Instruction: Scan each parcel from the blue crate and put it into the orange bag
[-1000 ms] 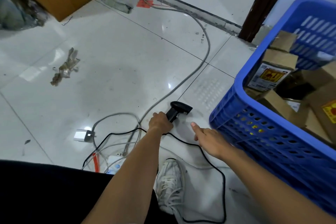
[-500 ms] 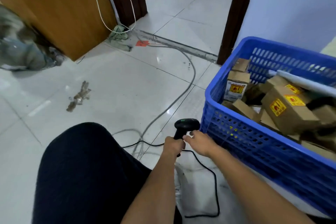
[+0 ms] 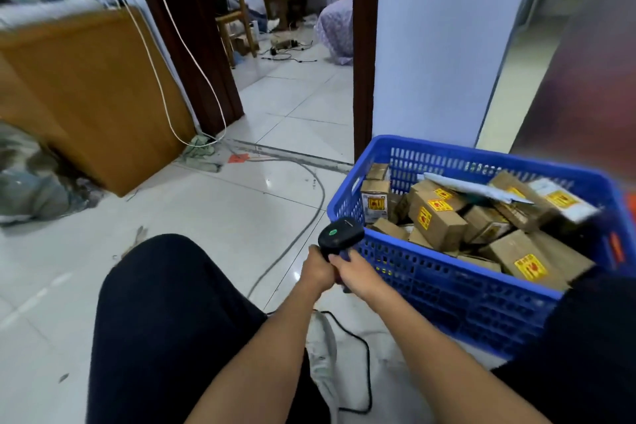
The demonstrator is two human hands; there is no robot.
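Black corded scanner (image 3: 340,234): left hand (image 3: 318,270), right hand (image 3: 352,272) grips both clamped on handle. Alongside: blue crate (image 3: 447,286), parcels (image 3: 437,222) inside.

We see the left hand (image 3: 318,270) and the right hand (image 3: 356,274) side by side, both wrapped round the handle of a black barcode scanner (image 3: 340,234). At three o'clock from the scanner, just beside it, stands the blue crate (image 3: 447,289), heaped with cardboard parcels (image 3: 437,222) bearing yellow labels. A black cable (image 3: 367,372) trails over the tiled floor (image 3: 223,210) at six o'clock of the hands, beside a white shoe (image 3: 321,354). A wooden cabinet (image 3: 93,96) stands at ten o'clock.
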